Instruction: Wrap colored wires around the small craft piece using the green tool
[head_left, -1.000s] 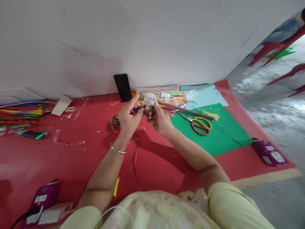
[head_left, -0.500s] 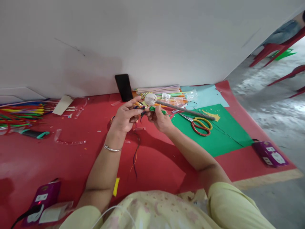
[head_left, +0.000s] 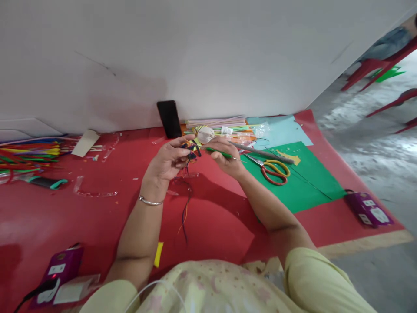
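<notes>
Pinched between the thumb and fingers of my left hand (head_left: 164, 160) is a small bunched piece of dark blue and orange yarn work (head_left: 192, 150). Loose strands of yarn (head_left: 185, 213) trail from it down onto the red table cover. My right hand (head_left: 225, 155) is closed around a crochet hook (head_left: 220, 153) with a green handle and thin metal ends. The hook's left end reaches to the yarn work; its exact tip is too small to make out. Just behind the hands rests a white rounded head (head_left: 206, 134) on a grey stick.
Scissors (head_left: 275, 171) with red and yellow handles lie on a green sheet (head_left: 309, 187). A black phone (head_left: 169, 119) leans against the white wall. Colourful pipe cleaners (head_left: 32, 152) lie left, near a dark teal-trimmed handle (head_left: 47, 182). Purple boxes (head_left: 369, 209) sit at both sides.
My right hand has shifted slightly right and turned, drawing the hook's handle away from the yarn work. My left hand has moved slightly left, still pinching the yarn work.
</notes>
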`<act>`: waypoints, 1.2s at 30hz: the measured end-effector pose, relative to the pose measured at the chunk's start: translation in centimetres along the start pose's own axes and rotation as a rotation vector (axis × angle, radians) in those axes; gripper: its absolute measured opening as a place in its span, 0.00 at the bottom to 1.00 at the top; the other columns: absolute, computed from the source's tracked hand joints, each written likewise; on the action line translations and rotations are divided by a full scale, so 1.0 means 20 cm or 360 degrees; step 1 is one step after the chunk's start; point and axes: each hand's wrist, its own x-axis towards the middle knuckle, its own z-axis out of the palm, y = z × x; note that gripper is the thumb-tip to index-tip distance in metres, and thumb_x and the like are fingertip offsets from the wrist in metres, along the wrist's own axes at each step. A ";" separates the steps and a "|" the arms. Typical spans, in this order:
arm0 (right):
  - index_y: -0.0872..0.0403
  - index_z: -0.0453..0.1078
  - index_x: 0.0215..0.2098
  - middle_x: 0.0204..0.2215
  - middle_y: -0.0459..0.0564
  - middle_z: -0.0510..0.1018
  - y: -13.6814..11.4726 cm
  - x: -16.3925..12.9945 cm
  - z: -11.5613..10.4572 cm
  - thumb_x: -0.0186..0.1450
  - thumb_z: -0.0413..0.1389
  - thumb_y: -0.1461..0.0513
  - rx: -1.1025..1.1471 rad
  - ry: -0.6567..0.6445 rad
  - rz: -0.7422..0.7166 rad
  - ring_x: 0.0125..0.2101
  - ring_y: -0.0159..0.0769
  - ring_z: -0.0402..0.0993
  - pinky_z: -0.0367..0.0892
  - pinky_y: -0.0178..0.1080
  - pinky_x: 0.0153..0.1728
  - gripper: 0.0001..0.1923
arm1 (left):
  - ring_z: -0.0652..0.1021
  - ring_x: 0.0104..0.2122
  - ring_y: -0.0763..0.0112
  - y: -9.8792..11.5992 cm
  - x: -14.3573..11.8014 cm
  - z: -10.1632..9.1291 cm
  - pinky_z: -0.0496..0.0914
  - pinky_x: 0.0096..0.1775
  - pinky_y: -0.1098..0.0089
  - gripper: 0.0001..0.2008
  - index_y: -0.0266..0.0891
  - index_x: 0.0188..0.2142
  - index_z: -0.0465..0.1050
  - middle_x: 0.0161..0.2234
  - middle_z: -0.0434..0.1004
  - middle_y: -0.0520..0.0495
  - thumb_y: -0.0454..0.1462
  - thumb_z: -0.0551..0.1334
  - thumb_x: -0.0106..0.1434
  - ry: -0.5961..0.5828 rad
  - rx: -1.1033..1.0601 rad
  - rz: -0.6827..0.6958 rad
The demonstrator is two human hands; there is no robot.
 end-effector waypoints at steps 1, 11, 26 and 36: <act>0.52 0.88 0.48 0.41 0.56 0.86 0.01 0.00 -0.01 0.76 0.53 0.32 -0.0044 -0.0029 -0.0056 0.43 0.43 0.83 0.79 0.47 0.50 0.36 | 0.67 0.19 0.83 0.00 0.00 0.00 0.49 0.19 0.79 0.27 0.40 0.47 0.89 0.30 0.81 0.51 0.32 0.79 0.44 0.0006 0.0003 -0.0001; 0.50 0.87 0.51 0.44 0.55 0.88 0.00 0.03 -0.12 0.80 0.58 0.42 -0.0207 -0.0242 -0.0260 0.46 0.42 0.85 0.79 0.47 0.51 0.24 | 0.81 0.26 0.73 0.01 -0.02 0.00 0.70 0.25 0.75 0.27 0.39 0.48 0.90 0.36 0.87 0.47 0.31 0.77 0.45 -0.0009 0.0118 0.0047; 0.50 0.85 0.32 0.33 0.51 0.86 -0.09 0.04 -0.09 0.77 0.61 0.41 0.0383 -0.0141 0.0162 0.36 0.38 0.80 0.75 0.43 0.43 0.27 | 0.81 0.27 0.73 0.00 -0.02 -0.02 0.73 0.28 0.74 0.25 0.38 0.48 0.90 0.35 0.87 0.46 0.31 0.76 0.48 -0.0086 0.0160 0.0127; 0.53 0.77 0.33 0.24 0.42 0.73 -0.14 0.02 0.22 0.68 0.69 0.37 0.1798 0.0418 0.1695 0.24 0.28 0.66 0.57 0.30 0.21 0.29 | 0.81 0.35 0.68 -0.19 0.03 0.10 0.76 0.38 0.69 0.29 0.45 0.58 0.88 0.40 0.88 0.49 0.32 0.76 0.56 0.0588 0.1074 0.1053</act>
